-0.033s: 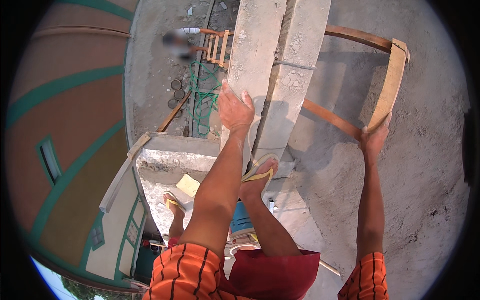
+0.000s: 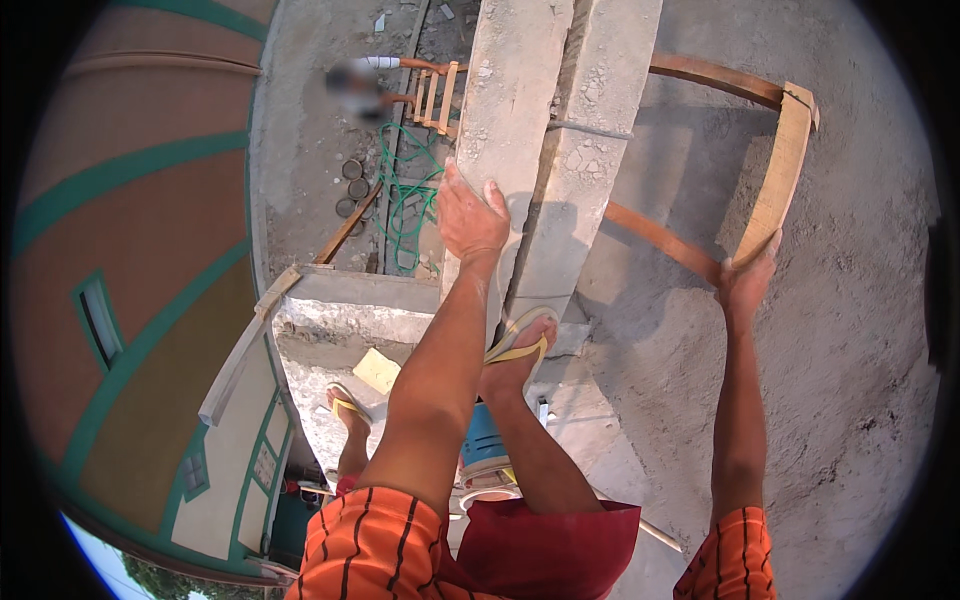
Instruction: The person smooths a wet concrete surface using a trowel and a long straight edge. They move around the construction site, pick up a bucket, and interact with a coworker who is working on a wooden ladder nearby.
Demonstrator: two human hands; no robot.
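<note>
My left hand (image 2: 472, 214) lies against the left edge of a pale concrete beam (image 2: 505, 110), its fingers stretched out and thumb apart, holding nothing. Over on the right, my right hand (image 2: 748, 280) is closed round the near end of a light wooden crosspiece (image 2: 778, 180), where it meets a reddish-brown wooden bar (image 2: 665, 238). A second brown bar (image 2: 715, 75) joins the crosspiece at its far end. Both bars run left to the concrete, and their other ends are hidden behind it.
A second concrete beam (image 2: 595, 100) lies alongside, with loose rubble on top. My sandalled foot (image 2: 525, 345) stands at its near end. Below are a blue bucket (image 2: 482, 437), a green hose (image 2: 400, 190) and another person (image 2: 358, 88) at a wooden ladder (image 2: 437, 98).
The wooden crosspiece and my right hand have shifted very slightly toward me. My left hand stays in place on the beam.
</note>
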